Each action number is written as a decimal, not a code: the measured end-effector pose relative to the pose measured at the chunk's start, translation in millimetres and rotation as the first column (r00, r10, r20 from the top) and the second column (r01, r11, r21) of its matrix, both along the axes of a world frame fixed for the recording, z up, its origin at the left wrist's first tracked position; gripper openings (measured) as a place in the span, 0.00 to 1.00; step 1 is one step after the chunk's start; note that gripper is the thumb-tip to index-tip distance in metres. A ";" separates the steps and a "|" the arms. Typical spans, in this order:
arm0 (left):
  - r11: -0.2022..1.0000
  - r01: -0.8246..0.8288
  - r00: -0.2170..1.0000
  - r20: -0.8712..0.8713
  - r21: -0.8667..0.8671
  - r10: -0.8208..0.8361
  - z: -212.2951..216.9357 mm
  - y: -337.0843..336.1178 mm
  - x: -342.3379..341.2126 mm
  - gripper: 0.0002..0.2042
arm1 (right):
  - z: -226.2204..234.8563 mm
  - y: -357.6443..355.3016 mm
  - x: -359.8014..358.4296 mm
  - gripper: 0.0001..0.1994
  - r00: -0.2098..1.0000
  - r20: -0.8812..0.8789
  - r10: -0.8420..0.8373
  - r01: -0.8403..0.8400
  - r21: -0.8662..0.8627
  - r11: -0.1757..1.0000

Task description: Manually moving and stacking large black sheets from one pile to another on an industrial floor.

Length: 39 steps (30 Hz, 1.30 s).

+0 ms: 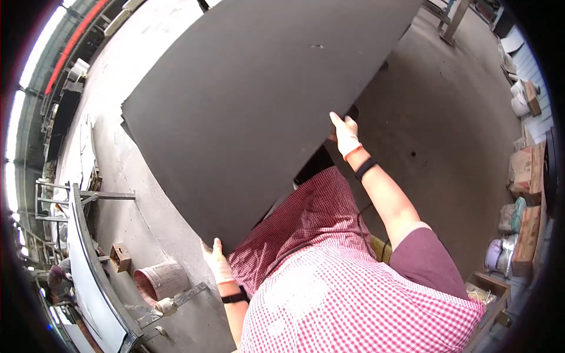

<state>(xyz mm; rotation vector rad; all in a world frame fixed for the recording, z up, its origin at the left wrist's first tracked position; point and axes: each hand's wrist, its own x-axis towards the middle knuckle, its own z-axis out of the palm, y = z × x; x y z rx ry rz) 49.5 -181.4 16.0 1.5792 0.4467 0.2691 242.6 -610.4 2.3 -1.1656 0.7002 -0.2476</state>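
Note:
A large dark grey sheet [247,112] spreads before me, its far part running out of the picture at the top. Its left corner shows uneven, layered edges; I cannot tell how many sheets lie together. My left hand [218,262], in a pale glove, grips the sheet's near corner with the thumb up. On the right-hand edge, my right hand [346,135] is closed too, thumb on top and the other fingers partly hidden beneath. That glove is white with an orange cuff. The checked red-and-white apron [329,282] on my body is close to the sheet's near edge.
A metal-framed rack [97,276] stands at the left, beside a round bucket [160,279] lying tilted and a small wooden box [120,257]. Wooden boxes [525,241] and rolls [519,100] line the right wall. A metal leg [453,23] stands at the far right.

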 end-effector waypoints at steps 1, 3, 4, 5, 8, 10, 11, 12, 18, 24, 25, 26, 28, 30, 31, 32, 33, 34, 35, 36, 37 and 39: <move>0.997 -0.003 1.000 -0.001 0.076 0.004 -0.7 -15.6 15.4 0.28 | -3.2 -9.3 19.0 0.14 0.999 -0.029 0.031 -0.031 -0.009 0.999; 0.994 -0.064 0.996 -0.065 -0.088 0.058 -39.7 2.0 32.1 0.30 | -18.1 -26.1 51.4 0.15 0.975 -0.178 0.131 -0.140 -0.038 0.989; 0.995 -0.071 0.995 -0.068 -0.074 0.066 -44.6 6.6 37.4 0.30 | -15.0 -24.5 61.3 0.16 0.968 -0.208 0.142 -0.162 -0.082 0.983; 0.995 -0.077 0.995 -0.071 -0.062 0.072 -47.0 5.9 42.2 0.30 | -3.4 -24.4 63.3 0.17 0.947 -0.253 0.198 -0.230 -0.101 0.968; 0.991 -0.122 0.983 -0.143 -0.063 0.112 -34.4 -10.7 46.6 0.29 | -11.8 -32.2 63.2 0.20 0.882 -0.317 0.348 -0.404 -0.132 0.905; 0.993 -0.112 0.976 -0.188 -0.023 0.106 -24.6 -14.6 39.1 0.31 | -7.3 -30.6 42.2 0.23 0.790 -0.311 0.528 -0.579 -0.099 0.809; 0.996 -0.088 0.988 -0.127 0.020 0.090 -28.9 -10.9 35.6 0.32 | -12.1 -34.6 27.6 0.23 0.780 -0.339 0.525 -0.585 -0.099 0.805; 1.000 0.002 0.996 -0.094 0.009 -0.002 -29.4 -5.9 25.5 0.33 | -17.5 -37.3 6.8 0.23 0.701 -0.404 0.588 -0.678 -0.120 0.725; 0.962 -0.259 0.965 -0.064 -0.090 0.254 -46.7 53.2 -71.6 0.24 | -63.8 -59.2 -155.1 0.30 0.140 -0.884 0.447 -0.948 -0.250 -0.197; 0.743 -0.653 0.757 -0.083 -0.145 0.649 -87.6 133.0 -140.5 0.23 | -74.7 -65.3 -284.0 0.30 -0.361 -0.897 0.256 -0.692 0.073 -0.719; 0.705 -0.684 0.725 -0.063 -0.188 0.686 -93.6 154.9 -147.8 0.23 | -80.4 -72.5 -278.8 0.28 -0.358 -0.907 0.220 -0.670 0.086 -0.738; 0.601 -0.748 0.636 -0.044 -0.280 0.770 -92.1 178.0 -153.6 0.24 | -84.3 -79.8 -271.8 0.27 -0.348 -0.919 0.184 -0.657 0.099 -0.747; 0.396 -0.852 0.441 -0.063 -0.343 0.895 -84.6 224.3 -167.7 0.26 | -90.0 -94.8 -254.4 0.25 -0.308 -0.944 0.118 -0.660 0.123 -0.742; 0.334 -0.896 0.347 0.010 -0.293 0.938 -71.0 271.7 -178.4 0.35 | -103.2 -111.2 -225.6 0.22 -0.248 -0.967 0.059 -0.695 0.136 -0.706; 0.334 -0.886 0.343 0.030 -0.323 0.939 -60.2 298.1 -180.6 0.41 | -108.3 -114.9 -211.7 0.21 -0.216 -0.976 0.028 -0.724 0.141 -0.675; 0.257 -0.914 0.242 0.085 -0.314 0.967 -51.9 321.7 -192.8 0.39 | -64.3 -37.3 -192.9 0.20 -0.197 -0.980 -0.002 -0.739 0.150 -0.657; 0.290 -0.907 0.260 0.136 -0.305 0.956 -38.3 341.6 -205.0 0.40 | 7.6 36.8 -152.4 0.15 -0.288 -0.957 -0.033 -0.599 0.207 -0.773; 0.278 -0.894 0.255 0.113 -0.351 0.960 -27.7 361.6 -191.4 0.41 | 28.3 38.5 -129.0 0.14 -0.171 -0.982 0.079 -0.609 0.042 -0.792; 0.226 -0.910 0.214 0.073 -0.348 0.974 -24.6 395.4 -204.3 0.41 | 36.9 43.7 -100.9 0.13 -0.088 -0.974 0.211 -0.580 -0.122 -0.806; 0.291 -0.854 0.271 0.109 -0.431 0.956 -3.9 400.9 -183.7 0.40 | 60.0 59.9 -86.7 0.12 0.015 -0.955 0.297 -0.539 -0.258 -0.802; 0.248 -0.856 0.211 0.131 -0.453 0.969 6.3 418.9 -178.7 0.39 | 76.1 89.5 -64.8 0.11 0.098 -0.911 0.400 -0.470 -0.397 -0.789; 0.139 -0.881 0.138 0.035 -0.453 0.990 31.6 434.5 -150.5 0.32 | 100.4 142.4 -38.2 0.09 0.209 -0.744 0.634 -0.460 -0.647 -0.608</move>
